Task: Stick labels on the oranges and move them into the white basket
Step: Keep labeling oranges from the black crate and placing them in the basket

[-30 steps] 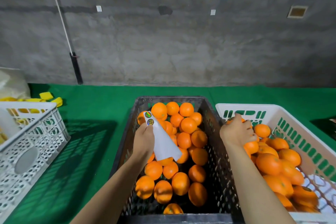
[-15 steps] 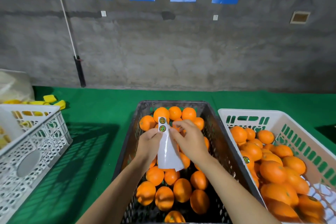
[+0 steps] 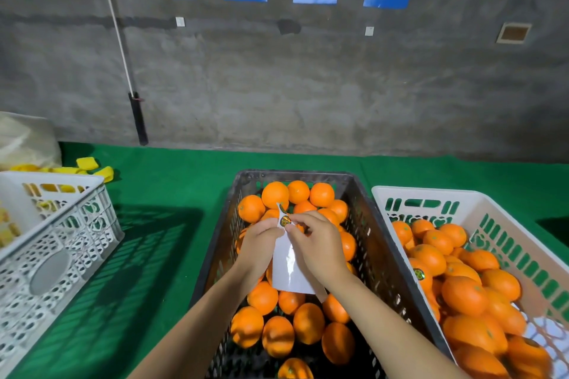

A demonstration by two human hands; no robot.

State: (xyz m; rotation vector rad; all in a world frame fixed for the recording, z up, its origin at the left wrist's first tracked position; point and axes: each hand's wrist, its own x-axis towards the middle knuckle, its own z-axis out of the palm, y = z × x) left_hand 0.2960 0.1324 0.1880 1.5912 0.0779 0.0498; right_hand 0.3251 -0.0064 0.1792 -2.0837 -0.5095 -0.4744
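A dark crate (image 3: 215, 243) in front of me holds several oranges (image 3: 275, 194). Above it my left hand (image 3: 257, 244) grips a white label sheet (image 3: 289, 268) by its upper part. One round sticker (image 3: 284, 220) remains near the sheet's top. My right hand (image 3: 314, 240) pinches a second sticker at the sheet's edge, just right of the first. The white basket (image 3: 431, 197) on the right holds several oranges (image 3: 465, 295), one showing a label (image 3: 418, 273).
A white lattice crate (image 3: 61, 243) stands at the left on the green table cover (image 3: 172, 194). Yellow foam pieces (image 3: 87, 163) and a pale bag (image 3: 24, 141) lie behind it. A grey wall with posters rises behind the table.
My right hand left the white basket, crossed to the label sheet, and now pinches a sticker off it. The left hand kept hold of the sheet and shifted slightly right.
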